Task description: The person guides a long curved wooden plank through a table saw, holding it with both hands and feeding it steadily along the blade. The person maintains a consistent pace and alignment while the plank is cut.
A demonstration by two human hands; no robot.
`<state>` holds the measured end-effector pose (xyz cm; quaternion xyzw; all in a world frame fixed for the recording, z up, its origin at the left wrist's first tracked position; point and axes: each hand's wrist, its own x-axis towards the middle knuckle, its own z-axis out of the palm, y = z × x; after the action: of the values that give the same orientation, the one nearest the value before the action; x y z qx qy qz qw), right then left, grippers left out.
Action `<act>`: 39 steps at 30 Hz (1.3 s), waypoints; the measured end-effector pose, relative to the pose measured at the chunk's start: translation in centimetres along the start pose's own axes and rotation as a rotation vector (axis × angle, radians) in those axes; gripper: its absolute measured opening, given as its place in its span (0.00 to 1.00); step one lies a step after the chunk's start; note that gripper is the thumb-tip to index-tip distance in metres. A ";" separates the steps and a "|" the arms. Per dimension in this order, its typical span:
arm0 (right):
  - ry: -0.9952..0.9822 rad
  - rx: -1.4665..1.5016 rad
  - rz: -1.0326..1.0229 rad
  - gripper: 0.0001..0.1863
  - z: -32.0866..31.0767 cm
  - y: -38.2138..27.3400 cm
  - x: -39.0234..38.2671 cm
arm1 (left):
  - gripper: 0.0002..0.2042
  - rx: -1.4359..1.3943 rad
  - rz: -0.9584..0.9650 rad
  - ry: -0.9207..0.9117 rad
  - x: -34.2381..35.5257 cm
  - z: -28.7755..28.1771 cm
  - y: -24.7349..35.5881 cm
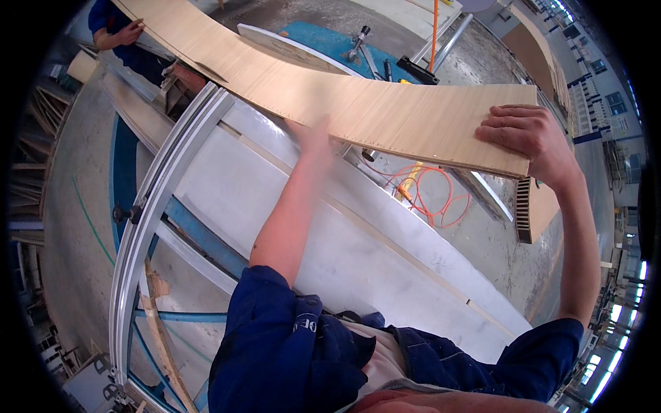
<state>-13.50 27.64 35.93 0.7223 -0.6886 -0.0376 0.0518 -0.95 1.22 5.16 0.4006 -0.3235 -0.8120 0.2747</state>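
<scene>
A long curved pale plywood board (pixel 385 117) spans the upper view above a white sliding table (pixel 289 220) with a slot. My right hand (pixel 523 134) grips its right end, fingers over the top face and pressed together. My left hand (pixel 313 138) is at the board's lower edge near the middle; it is smeared by motion, so its fingers are unclear. At the upper left a co-worker's hand (pixel 129 33) holds the board's far end.
An aluminium fence rail (pixel 155 196) runs down the left side. Beyond the board are a blue machine bed (pixel 313 34) and a metal clamp. An orange hose (pixel 447 189) coils on the floor below. A curved wooden piece (pixel 540 213) sits at right, and stacked wood lines the far left.
</scene>
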 end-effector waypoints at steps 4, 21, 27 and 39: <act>-0.002 0.001 -0.005 0.21 -0.1 -0.1 0.3 | 0.40 0.011 0.005 0.024 0.4 -0.2 -0.2; 0.016 -0.011 -0.002 0.18 1.4 -0.2 1.0 | 0.39 0.026 0.006 0.034 1.5 -0.9 0.4; 0.024 -0.006 -0.005 0.19 1.6 0.0 1.3 | 0.41 0.072 0.097 0.030 4.4 -2.3 -1.4; 0.021 -0.006 0.011 0.18 2.5 -0.3 1.3 | 0.40 0.084 0.088 0.040 4.5 -2.0 -0.6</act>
<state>-13.48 26.25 33.44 0.7187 -0.6919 -0.0316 0.0614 -1.80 -2.21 1.67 0.4133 -0.3691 -0.7767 0.2995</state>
